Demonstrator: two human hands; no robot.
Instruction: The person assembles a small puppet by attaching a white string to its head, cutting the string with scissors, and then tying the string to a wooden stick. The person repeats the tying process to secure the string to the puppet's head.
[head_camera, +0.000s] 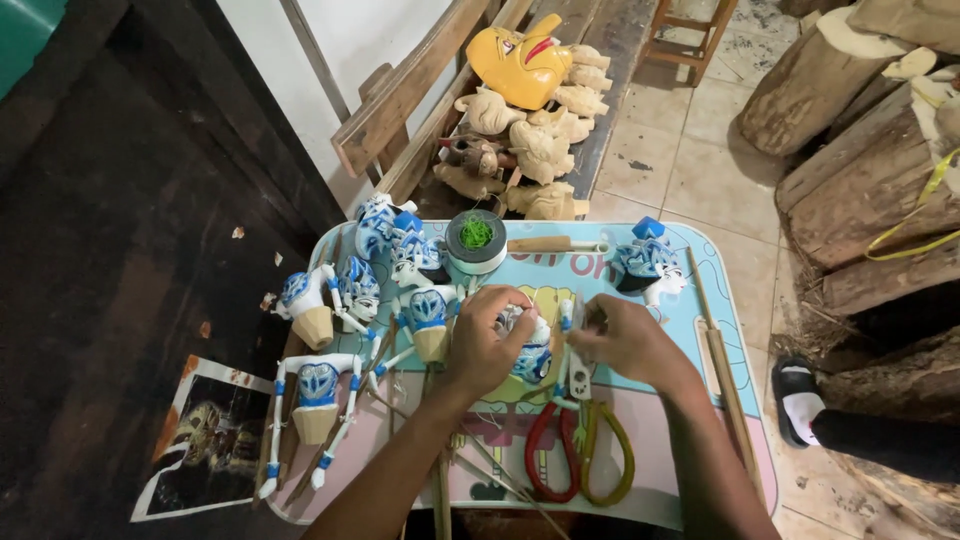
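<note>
Both forearms enter from the bottom edge and meet over the small folding table (700, 300), pastel top with cartoon print. Everything else is placed against that table.

Beyond its far edge: a dark wooden bench (600, 60) carrying a yellow painted mask (520, 65) and a heap of unpainted carved wooden heads (545, 140). Right of the table: stacked logs (860, 190) on tiled floor, and a foot in a black-and-white sandal (797, 398). Left of it, on the dark floor, a printed picture (205, 440).

On the table, left half: a row of blue-and-white painted puppets (320, 385), some with bare wooden bodies and thin rods. Far right corner: one more puppet head (648, 262). Far middle: a roll of tape (476, 243) with green thread inside, and a wooden-handled tool (545, 243) beside it. Near edge: red and yellow-handled scissors (580, 460).

Table centre: left hand (487, 340) is curled firmly around a blue-and-white puppet figure (532, 355), fingers wrapped over its top. Right hand (625, 340) is narrowed to a pinch at the figure's side, on a small white jointed part; exactly what it pinches is too small to tell.

Judgement: fine joint work. Best done with the left hand bracing the figure low against the table, the right moving in small, light motions, and the loose rods kept away from the wrists.
</note>
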